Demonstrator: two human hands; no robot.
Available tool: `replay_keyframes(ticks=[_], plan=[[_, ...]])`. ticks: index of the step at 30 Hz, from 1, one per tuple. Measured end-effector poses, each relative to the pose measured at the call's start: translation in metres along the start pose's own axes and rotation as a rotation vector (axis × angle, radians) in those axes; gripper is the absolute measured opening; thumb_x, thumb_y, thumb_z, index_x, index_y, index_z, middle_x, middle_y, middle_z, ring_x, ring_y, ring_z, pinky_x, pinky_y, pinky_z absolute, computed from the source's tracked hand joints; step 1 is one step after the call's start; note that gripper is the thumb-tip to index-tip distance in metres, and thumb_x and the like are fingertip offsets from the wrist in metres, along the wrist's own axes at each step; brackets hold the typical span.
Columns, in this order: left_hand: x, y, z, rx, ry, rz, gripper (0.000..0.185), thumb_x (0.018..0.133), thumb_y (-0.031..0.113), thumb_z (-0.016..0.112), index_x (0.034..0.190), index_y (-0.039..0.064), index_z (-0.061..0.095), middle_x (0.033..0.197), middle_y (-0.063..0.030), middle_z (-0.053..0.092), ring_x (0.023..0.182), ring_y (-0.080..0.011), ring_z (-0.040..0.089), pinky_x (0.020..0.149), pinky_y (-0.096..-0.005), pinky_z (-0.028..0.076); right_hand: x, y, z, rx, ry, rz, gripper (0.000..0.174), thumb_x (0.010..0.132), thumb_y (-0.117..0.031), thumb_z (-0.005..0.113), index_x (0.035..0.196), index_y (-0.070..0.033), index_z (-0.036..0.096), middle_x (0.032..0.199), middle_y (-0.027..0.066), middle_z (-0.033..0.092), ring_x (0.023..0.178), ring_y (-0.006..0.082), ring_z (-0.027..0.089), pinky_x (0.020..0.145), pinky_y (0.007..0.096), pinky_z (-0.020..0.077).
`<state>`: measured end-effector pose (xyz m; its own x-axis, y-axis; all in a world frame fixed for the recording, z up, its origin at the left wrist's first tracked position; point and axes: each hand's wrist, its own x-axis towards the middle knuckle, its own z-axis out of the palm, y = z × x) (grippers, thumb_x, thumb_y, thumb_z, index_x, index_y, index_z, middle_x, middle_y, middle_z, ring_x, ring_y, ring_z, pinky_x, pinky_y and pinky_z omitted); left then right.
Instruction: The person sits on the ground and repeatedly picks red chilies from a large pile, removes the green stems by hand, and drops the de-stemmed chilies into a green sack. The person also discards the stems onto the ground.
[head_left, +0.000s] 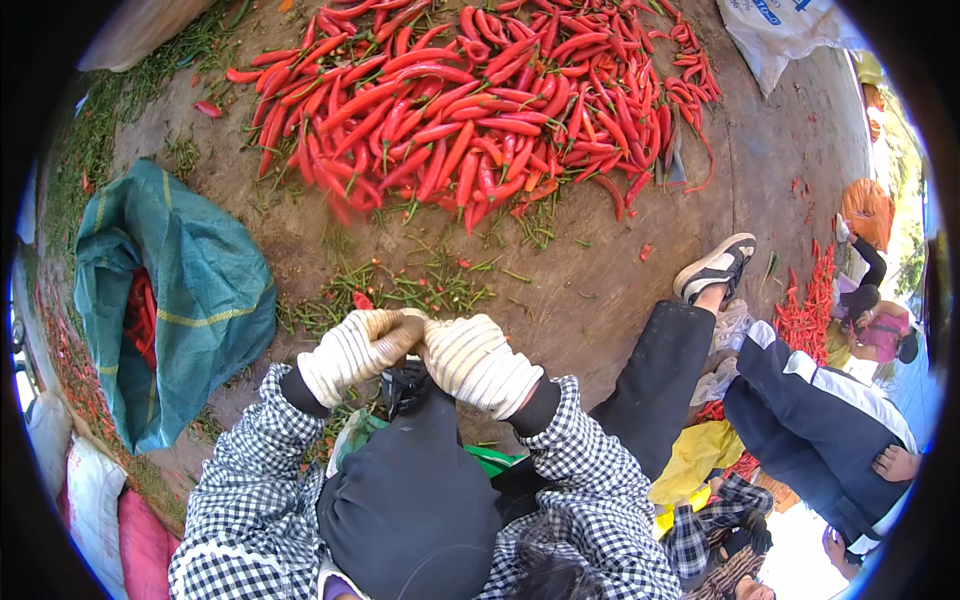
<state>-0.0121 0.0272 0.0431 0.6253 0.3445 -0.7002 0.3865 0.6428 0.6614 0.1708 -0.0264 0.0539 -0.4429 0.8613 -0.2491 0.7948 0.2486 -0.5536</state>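
My left hand (364, 349) and my right hand (476, 356) wear striped knit gloves and meet at the fingertips above my dark-clad knee. A small red piece, apparently a chili tip, shows just beyond the left glove; whether either hand grips it is not clear. Beyond my hands lie green chili stems (427, 289) scattered on the brown ground. Farther out spreads a large heap of red chili peppers (450, 105). To my left stands a green woven sack (214, 262), its mouth showing red chilies (140, 319) inside.
White sacks (94, 510) and a pink sack (142, 547) lie at lower left. A person's outstretched leg and sneaker (716, 266) are at right, near another person in dark trousers (810, 427). More people sit beside a smaller chili pile (806, 311) at far right.
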Motion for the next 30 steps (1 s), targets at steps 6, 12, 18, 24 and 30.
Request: replay_keyframes(ticks=[6, 12, 18, 24, 30], plan=[[0.027, -0.022, -0.006, -0.216, -0.246, -0.183, 0.054, 0.089, 0.06, 0.055, 0.092, 0.007, 0.059, 0.078, 0.0036, 0.057, 0.064, -0.0054, 0.045, 0.054, -0.022, 0.038, -0.004, 0.022, 0.009, 0.009, 0.011, -0.195, 0.017, 0.086, -0.018, 0.05, 0.071, -0.011, 0.052, 0.055, 0.0052, 0.047, 0.044, 0.0228, 0.048, 0.041, 0.0364, 0.0377], [0.033, -0.043, 0.016, -0.073, -0.025, 0.234, 0.06, 0.089, 0.063, 0.051, 0.089, 0.003, 0.056, 0.077, 0.0014, 0.052, 0.072, -0.0085, 0.047, 0.065, -0.0266, 0.043, -0.009, 0.026, 0.028, 0.302, -0.013, 0.034, 0.024, 0.085, -0.025, 0.055, 0.069, -0.009, 0.061, 0.055, 0.0143, 0.057, 0.051, 0.0331, 0.058, 0.048, 0.0437, 0.0454], [0.029, -0.053, 0.025, 0.205, 0.272, 0.354, 0.042, 0.098, 0.036, 0.051, 0.084, -0.001, 0.066, 0.068, -0.0021, 0.063, 0.063, -0.0073, 0.056, 0.058, -0.0249, 0.047, -0.02, 0.01, 0.073, -0.261, 0.127, -0.014, 0.022, 0.088, -0.015, 0.041, 0.071, -0.005, 0.05, 0.054, 0.0107, 0.051, 0.044, 0.023, 0.053, 0.041, 0.0381, 0.0459], [0.031, -0.079, 0.026, 0.353, 0.44, 0.505, 0.042, 0.096, 0.036, 0.055, 0.074, 0.001, 0.065, 0.066, -0.003, 0.064, 0.06, -0.0092, 0.058, 0.054, -0.0264, 0.047, -0.017, -0.009, 0.084, -0.016, 0.11, 0.151, 0.025, 0.089, -0.02, 0.045, 0.074, -0.003, 0.053, 0.055, 0.0141, 0.053, 0.05, 0.0281, 0.056, 0.048, 0.0425, 0.0472], [0.019, -0.061, 0.032, -0.488, 0.017, 0.257, 0.054, 0.092, 0.052, 0.055, 0.093, -0.001, 0.066, 0.071, -0.0052, 0.063, 0.061, -0.0131, 0.058, 0.06, -0.0281, 0.048, -0.014, -0.013, 0.014, 1.383, -0.035, 0.551, 0.019, 0.072, -0.018, 0.061, 0.06, -0.003, 0.062, 0.053, 0.0018, 0.055, 0.051, 0.0109, 0.051, 0.048, 0.0288, 0.0384]])
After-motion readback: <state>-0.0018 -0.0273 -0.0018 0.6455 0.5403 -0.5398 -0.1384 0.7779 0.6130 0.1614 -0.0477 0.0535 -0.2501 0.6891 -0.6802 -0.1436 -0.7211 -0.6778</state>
